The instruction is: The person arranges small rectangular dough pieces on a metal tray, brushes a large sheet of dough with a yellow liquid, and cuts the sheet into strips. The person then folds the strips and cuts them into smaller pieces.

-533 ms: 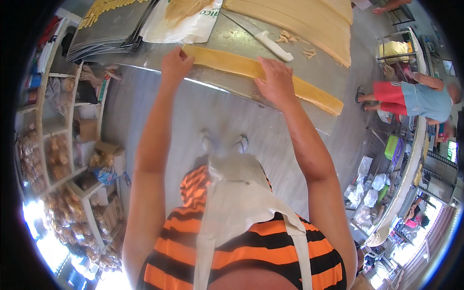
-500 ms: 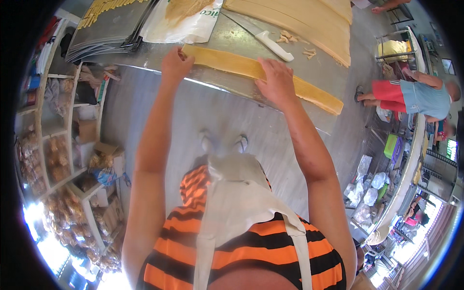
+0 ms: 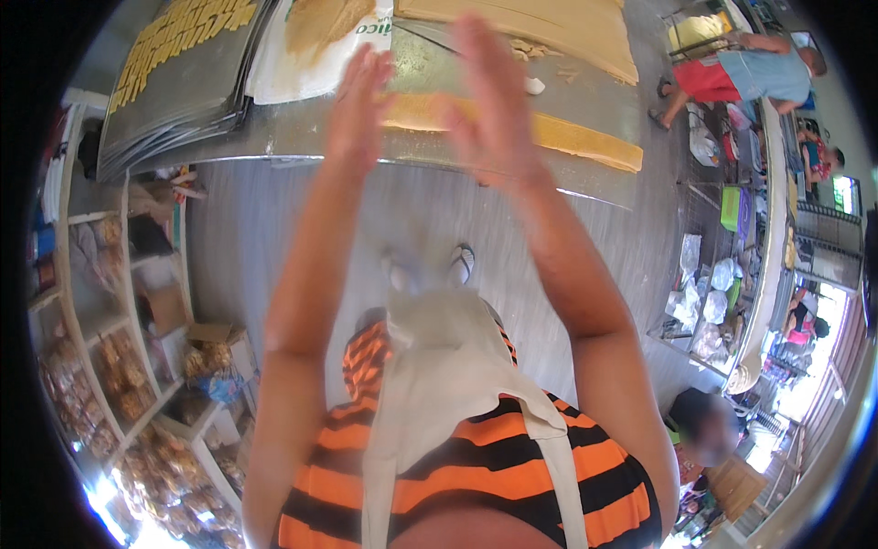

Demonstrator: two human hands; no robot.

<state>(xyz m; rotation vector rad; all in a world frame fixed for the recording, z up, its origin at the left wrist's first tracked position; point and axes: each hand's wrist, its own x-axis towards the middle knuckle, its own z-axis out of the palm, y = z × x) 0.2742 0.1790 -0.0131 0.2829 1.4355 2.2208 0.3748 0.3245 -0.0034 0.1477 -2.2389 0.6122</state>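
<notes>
My left hand and my right hand are raised in front of me, palms facing each other, fingers stretched out and blurred, holding nothing. Behind them a long yellow strip of dough lies along the front edge of the metal table. A wide sheet of rolled yellow dough lies farther back on the table. A white-handled tool peeks out beside my right hand, with small dough scraps next to it.
A stack of dark trays and a white printed bag sit on the table's left. Shelves of packaged goods line the left. A person in red shorts stands far right beside a long counter with bags.
Both hands have lifted off the yellow dough strip and come up toward each other. The view has tilted so the table sits higher in the picture.
</notes>
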